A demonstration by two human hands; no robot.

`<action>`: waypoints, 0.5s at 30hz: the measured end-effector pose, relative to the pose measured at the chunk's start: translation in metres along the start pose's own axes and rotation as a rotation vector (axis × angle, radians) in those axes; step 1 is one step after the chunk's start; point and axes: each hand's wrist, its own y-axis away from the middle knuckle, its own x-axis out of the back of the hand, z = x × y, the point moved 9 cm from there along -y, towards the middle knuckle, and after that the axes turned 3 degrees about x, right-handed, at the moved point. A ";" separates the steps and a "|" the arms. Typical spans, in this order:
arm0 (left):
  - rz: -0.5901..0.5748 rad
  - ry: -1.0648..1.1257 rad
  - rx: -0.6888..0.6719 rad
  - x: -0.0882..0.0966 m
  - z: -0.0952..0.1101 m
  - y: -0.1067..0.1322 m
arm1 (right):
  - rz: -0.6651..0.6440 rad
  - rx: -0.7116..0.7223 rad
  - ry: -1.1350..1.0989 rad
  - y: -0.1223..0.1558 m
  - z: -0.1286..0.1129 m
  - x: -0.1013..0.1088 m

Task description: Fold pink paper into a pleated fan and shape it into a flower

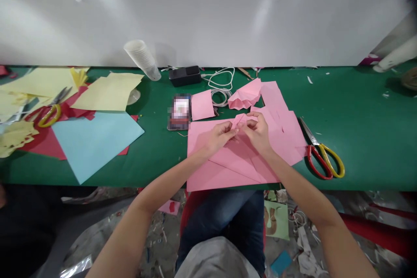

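Note:
Between my two hands is a small folded piece of pink paper (239,119), held above a stack of pink sheets (208,171). My left hand (222,135) pinches its left side with thumb and fingers. On the right side, my right hand (257,129) grips it with fingertips closed. A pleated pink paper fan (246,94) lies just beyond my hands, and a pink paper square (202,105) rests to the left of it. More cut pink sheets (276,100) spread out to the right. Scissors with a red and a yellow handle (322,156) lie partly open beside them.
A phone (180,112), a black box-shaped device (185,76) and a coiled white cable (221,97) sit behind the paper. Stacked white cups (143,60) lean near the wall. Leftward are a blue sheet (97,143), yellow sheets (109,91) and second scissors (50,113).

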 end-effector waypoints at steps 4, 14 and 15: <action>-0.045 -0.055 -0.020 -0.008 0.002 0.002 | 0.076 0.048 0.066 0.000 -0.002 0.007; 0.119 -0.365 -0.045 0.003 0.009 0.007 | 0.094 0.395 0.378 0.011 -0.035 0.008; 0.139 -0.410 -0.048 0.006 0.010 0.008 | 0.029 0.378 0.384 0.010 -0.033 0.002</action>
